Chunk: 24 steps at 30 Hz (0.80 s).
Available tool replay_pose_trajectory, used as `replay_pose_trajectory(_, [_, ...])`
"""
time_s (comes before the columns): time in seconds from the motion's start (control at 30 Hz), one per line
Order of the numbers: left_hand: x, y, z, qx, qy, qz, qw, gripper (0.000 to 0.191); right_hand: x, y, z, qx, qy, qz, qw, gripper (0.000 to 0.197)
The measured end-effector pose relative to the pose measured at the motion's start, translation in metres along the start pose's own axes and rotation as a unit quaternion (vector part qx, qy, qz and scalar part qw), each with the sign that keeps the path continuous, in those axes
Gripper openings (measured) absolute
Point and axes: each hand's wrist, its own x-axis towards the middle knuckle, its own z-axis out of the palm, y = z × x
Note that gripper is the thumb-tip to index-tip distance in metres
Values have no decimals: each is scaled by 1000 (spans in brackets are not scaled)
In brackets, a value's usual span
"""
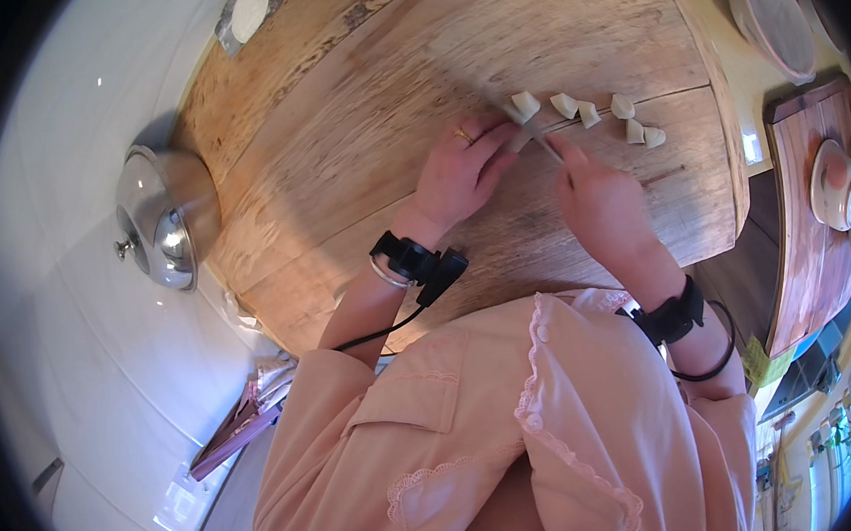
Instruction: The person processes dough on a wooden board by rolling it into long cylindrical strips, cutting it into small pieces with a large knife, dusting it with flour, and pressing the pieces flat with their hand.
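Observation:
My right hand (601, 193) is closed on the handle of a knife (542, 139), whose blurred blade slants up and left over a large wooden board (375, 143). Close to the blade's left side, my left hand (462, 161) has its fingers bent around a small pale piece of what looks like dough (517, 140), mostly hidden by the fingers. Several cut white pieces (525, 105) lie beyond the knife and to its right, some touching, such as a pair (635, 131) at the right end.
A steel pot with a glass lid (169, 229) stands at the board's left edge. A bag with white contents (250, 9) lies at the upper left. To the right, a wooden board (798, 180) bears an upturned bowl (838, 187); a large bowl (771, 34) is above it.

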Motion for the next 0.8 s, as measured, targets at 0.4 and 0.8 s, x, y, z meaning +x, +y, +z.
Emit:
replay_pose_trajectory(0.4, [-18, -2, 3, 34, 24, -26, 999, 23, -45, -9, -21, 31, -5, -9, 999, 35])
replay_pose_trajectory(0.8, [-14, -13, 0, -10, 52, -4, 999, 23, 8, -23, 7, -17, -54, -3, 998, 30])
